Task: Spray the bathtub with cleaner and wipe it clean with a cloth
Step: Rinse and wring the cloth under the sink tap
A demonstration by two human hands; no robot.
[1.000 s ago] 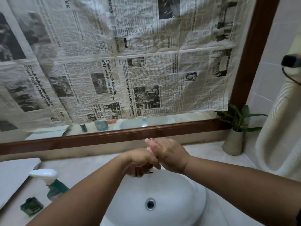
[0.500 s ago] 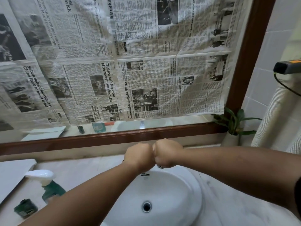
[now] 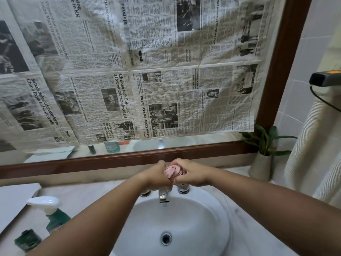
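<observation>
A spray bottle (image 3: 50, 212) with green cleaner stands on the left. Above the sink (image 3: 203, 228), the left hand (image 3: 156, 177) and right hand (image 3: 191, 175) curl tightly round a bunched pink cloth (image 3: 173, 171). A pot (image 3: 260, 168) holds a plant (image 3: 265, 137).

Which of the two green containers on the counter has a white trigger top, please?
The larger spray bottle, nearer the sink; the small dark green container beside it has no white top.

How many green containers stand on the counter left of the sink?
2: a green spray bottle with a white trigger, and a small dark green container nearer the camera. The left forearm may hide more.
</observation>
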